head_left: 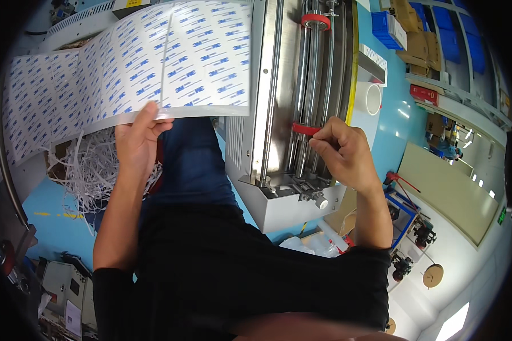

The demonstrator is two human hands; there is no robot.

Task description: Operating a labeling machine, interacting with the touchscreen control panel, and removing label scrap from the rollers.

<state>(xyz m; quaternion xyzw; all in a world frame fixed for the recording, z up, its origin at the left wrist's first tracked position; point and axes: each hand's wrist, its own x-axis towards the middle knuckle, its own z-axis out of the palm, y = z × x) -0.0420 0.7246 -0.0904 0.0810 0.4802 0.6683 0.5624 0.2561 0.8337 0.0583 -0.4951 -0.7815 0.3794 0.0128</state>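
Note:
A long white sheet of liner [205,62] with a repeated blue print hangs in front of me and drapes off to the left. My left hand [139,133] grips its near edge, thumb on top. At the right stands a metal machine with polished rollers [303,74] and two red rings, one far [316,21] and one near [302,129]. My right hand [344,152] is closed beside the near red ring, thumb and forefinger curled toward each other with the fingertips at the ring's right edge. What lies between those fingers, if anything, cannot be made out.
Shredded white strips [91,176] fill a box below the sheet. The machine's grey end housing [293,206] with a knob [321,202] is close to my body. Right of the machine are a white roll [373,98] and a blue bin [387,29]. A metal bar [8,142] curves along the left.

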